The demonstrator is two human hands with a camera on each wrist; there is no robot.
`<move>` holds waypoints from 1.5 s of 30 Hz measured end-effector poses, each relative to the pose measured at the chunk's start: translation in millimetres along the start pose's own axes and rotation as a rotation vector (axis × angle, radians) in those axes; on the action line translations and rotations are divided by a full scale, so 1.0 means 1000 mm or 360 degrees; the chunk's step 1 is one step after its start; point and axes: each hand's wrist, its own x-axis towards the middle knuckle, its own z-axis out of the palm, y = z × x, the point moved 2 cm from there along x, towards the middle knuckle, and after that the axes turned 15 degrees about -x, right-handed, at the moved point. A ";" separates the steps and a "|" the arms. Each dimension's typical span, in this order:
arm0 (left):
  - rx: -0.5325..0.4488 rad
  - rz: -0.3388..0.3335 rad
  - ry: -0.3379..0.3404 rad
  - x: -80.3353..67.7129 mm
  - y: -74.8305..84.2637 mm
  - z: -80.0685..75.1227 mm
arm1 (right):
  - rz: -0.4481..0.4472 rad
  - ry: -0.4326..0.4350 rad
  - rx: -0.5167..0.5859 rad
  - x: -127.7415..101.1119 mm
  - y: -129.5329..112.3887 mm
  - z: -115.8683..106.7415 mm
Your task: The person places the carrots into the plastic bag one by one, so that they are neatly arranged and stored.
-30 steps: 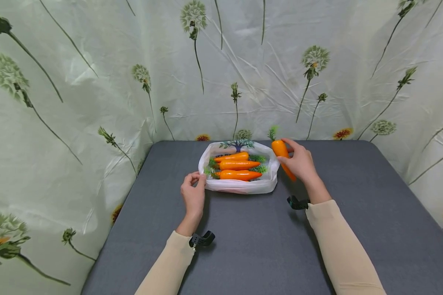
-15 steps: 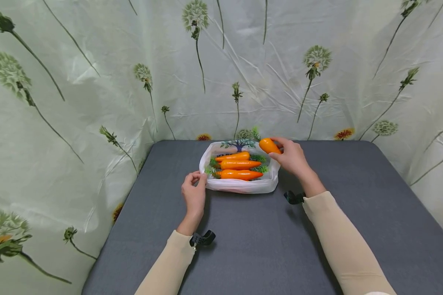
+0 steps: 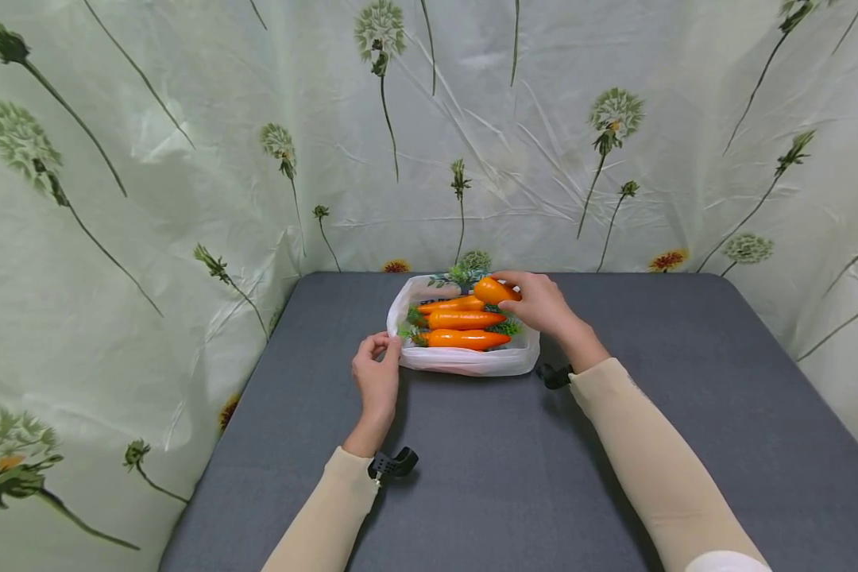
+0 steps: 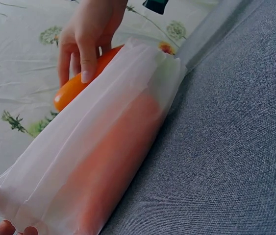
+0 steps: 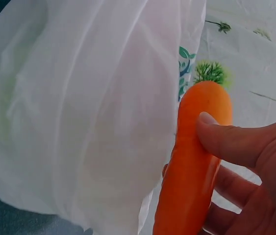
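Observation:
A white plastic bag (image 3: 465,364) with a printed tree lies on the table, its mouth spread wide. Inside it, several orange carrots (image 3: 465,340) with green tops lie side by side. My left hand (image 3: 376,373) pinches the bag's left rim between thumb and fingers. In my right hand (image 3: 539,304) is another carrot (image 5: 191,161), gripped by thumb and fingers over the bag's back right part. Its leafy top points to the back left. The left wrist view shows the held carrot (image 4: 79,90) beyond the bag's near wall, which hides part of it.
A dark grey cloth-covered table (image 3: 472,477) carries the bag near its back edge. Behind and to the left hangs a pale curtain (image 3: 543,159) printed with dandelions. Black wrist cameras (image 3: 393,462) sit on both wrists.
My right hand has carried its carrot leftward from beside the bag to over its back right part, turning the top toward the left. My left hand has stayed at the rim.

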 end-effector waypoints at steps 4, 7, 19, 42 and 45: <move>0.0003 -0.0010 0.0004 -0.001 0.000 0.001 | -0.0043 -0.0045 0.0007 0.005 -0.006 0.003; -0.0005 -0.0008 0.0001 -0.002 0.001 0.001 | -0.0061 -0.0064 -0.0004 0.009 -0.011 0.004; -0.0012 0.0000 -0.0005 -0.003 0.003 0.001 | -0.0132 -0.0154 -0.0145 0.029 -0.024 0.016; -0.0020 -0.0022 -0.0020 -0.008 0.006 -0.001 | -0.0204 -0.0359 -0.0106 0.053 -0.049 0.033; -0.0034 -0.0019 -0.0022 -0.009 0.007 0.000 | -0.0208 -0.0345 -0.0128 0.053 -0.048 0.035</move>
